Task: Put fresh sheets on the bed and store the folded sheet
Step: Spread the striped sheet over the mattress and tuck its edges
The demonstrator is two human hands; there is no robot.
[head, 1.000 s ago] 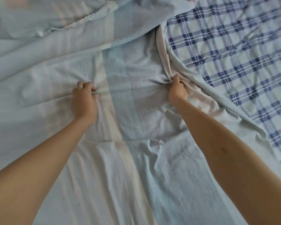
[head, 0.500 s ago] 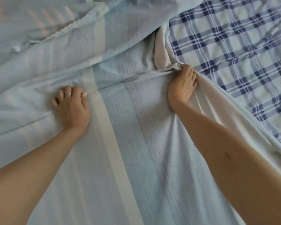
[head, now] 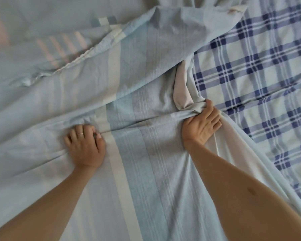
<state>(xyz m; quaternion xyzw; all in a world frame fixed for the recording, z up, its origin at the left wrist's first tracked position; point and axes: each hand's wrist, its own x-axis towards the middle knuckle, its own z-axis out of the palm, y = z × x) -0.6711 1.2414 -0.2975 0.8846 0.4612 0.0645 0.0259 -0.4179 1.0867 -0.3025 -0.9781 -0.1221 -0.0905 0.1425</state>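
Left hand [head: 84,145]: you are gripping a fold of the striped sheet [head: 146,171], fingers curled.
Right hand [head: 202,126]: you are clutching its bunched edge beside the plaid sheet [head: 250,84].

left hand [head: 84,146]: arm outstretched, fingers [head: 80,133] curled, gripping sheet [head: 146,171] | right hand [head: 202,126]: arm outstretched, fingers clutching sheet edge
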